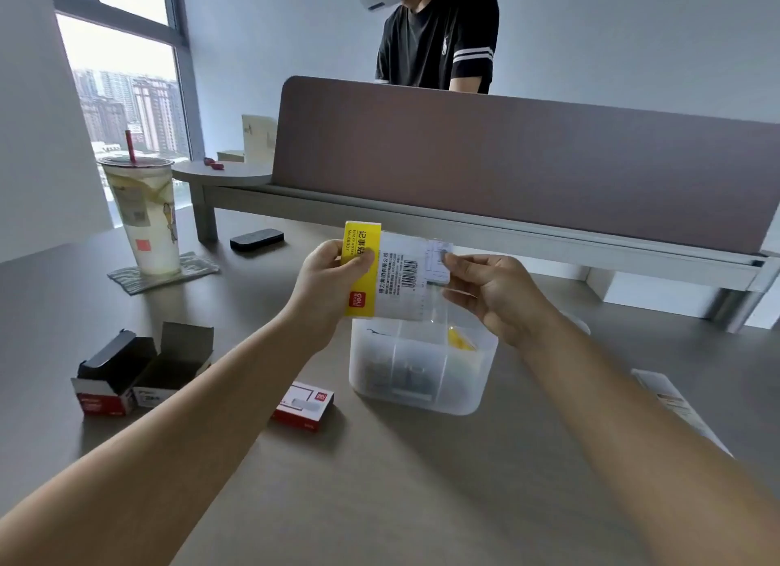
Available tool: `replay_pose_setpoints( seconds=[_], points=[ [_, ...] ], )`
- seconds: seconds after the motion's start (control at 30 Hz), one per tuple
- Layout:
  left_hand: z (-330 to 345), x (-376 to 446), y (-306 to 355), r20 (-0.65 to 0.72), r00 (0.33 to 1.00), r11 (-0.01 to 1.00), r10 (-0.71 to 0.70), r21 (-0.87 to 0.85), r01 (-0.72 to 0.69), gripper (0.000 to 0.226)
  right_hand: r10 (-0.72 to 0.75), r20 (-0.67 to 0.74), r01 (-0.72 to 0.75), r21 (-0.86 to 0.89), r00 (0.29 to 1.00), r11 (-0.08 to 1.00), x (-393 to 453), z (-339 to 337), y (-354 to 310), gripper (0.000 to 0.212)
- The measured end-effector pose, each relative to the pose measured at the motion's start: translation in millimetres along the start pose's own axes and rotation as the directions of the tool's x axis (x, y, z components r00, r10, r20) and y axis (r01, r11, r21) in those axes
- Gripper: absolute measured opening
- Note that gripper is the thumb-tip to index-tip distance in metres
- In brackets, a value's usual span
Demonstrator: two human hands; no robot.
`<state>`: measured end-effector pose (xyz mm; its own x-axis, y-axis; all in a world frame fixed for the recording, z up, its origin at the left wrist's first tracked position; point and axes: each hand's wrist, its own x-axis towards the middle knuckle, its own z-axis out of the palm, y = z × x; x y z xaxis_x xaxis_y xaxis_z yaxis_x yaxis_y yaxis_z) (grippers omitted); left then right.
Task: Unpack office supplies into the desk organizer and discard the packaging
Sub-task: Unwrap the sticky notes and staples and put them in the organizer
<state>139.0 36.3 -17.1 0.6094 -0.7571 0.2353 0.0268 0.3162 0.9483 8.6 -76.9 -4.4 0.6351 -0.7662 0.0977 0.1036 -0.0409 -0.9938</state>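
Head view: both hands up over the desk organizer (422, 367), a translucent white plastic tub with dividers standing on the desk (380, 481). Left hand (333, 278) grips the yellow end of a sticky-note pack (380, 272), thumb curled over the front. Right hand (489, 295) pinches the clear wrapper's flap at the pack's other end, fingers curled. Pack sits in the air just above the organizer, not touching it.

Writing on pack: "STICKY NOTES" and "No." plus digits too small to read, Chinese characters, red "deli" logo at the bottom of the yellow band, barcode and small Chinese print on the white label.

Inside organizer: something yellow in the right compartment, dark small items in the others, contents blurred.

Desk is grey-brown, matte. Closed red-and-white deli box (303, 404) lies just left of the organizer. Two opened boxes (135, 375) further left, flaps up, red bands on their fronts, print unreadable. Flat packaging (675, 401) at right, text blurred. Drink cup (143, 215) with red straw stands on a coaster, far left. Black flat object (256, 239) lies near the brown divider panel (527, 160). Another person (439, 37) in a black tee behind the panel. Window (126, 84) at left shows high-rise buildings; walls pale.
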Motion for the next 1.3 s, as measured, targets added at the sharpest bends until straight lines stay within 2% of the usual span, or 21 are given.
replay_pose_setpoints(
  seconds=[0.1,0.23,0.33,0.43,0.53,0.7,0.93,1.03,1.2,1.3],
  points=[
    [-2.2,12.0,-2.6,-0.046,0.999,1.0,-0.006,0.025,0.007,0.009,0.003,0.005,-0.003,-0.033,1.0,0.999,9.1,-3.5,-2.7,0.01],
    [-4.4,25.9,-10.3,-0.125,0.992,0.996,0.025,0.088,-0.014,0.01,-0.014,-0.086,0.009,-0.057,0.996,0.998,23.8,-2.7,-0.1,0.013],
    [-11.0,30.9,-17.9,-0.193,0.981,0.995,0.009,0.104,0.011,0.002,-0.113,-0.155,0.074,-0.233,0.981,0.97,32.8,-7.2,4.9,0.012],
    [-17.0,34.2,-22.0,-0.226,0.974,0.994,-0.02,0.104,0.045,0.01,-0.244,-0.133,0.157,-0.467,0.96,0.87,36.0,-13.9,4.7,0.016],
    [-20.5,37.2,-22.3,-0.23,0.973,0.993,-0.032,0.102,0.056,0.011,-0.277,-0.025,0.197,-0.644,0.961,0.74,36.1,-15.6,0.5,0.012],
    [-22.1,39.8,-21.1,-0.219,0.974,0.991,-0.059,0.106,0.084,0.011,-0.181,0.133,0.211,-0.824,0.974,0.525,38.9,-11.1,-11.6,0.012],
    [-23.7,43.0,-17.4,-0.204,0.977,0.989,-0.059,0.119,0.085,0.008,-0.108,0.189,0.213,-0.934,0.976,0.288,52.0,-5.4,-10.3,0.013],
    [-23.7,45.2,-19.5,-0.184,0.978,0.986,-0.094,0.115,0.116,0.009,-0.086,0.226,0.242,-0.922,0.97,0.304,57.7,-2.5,-1.2,0.013],
    [-20.4,48.3,-24.9,-0.157,0.977,0.982,-0.142,0.099,0.159,0.003,-0.042,0.251,0.239,-0.837,0.967,0.492,66.2,-5.0,15.8,0.003],
    [-17.6,51.5,-25.2,-0.142,0.98,0.982,-0.142,0.104,0.158,0.008,-0.02,0.25,0.22,-0.804,0.968,0.553,71.2,-8.1,21.1,0.018]
  ],
)
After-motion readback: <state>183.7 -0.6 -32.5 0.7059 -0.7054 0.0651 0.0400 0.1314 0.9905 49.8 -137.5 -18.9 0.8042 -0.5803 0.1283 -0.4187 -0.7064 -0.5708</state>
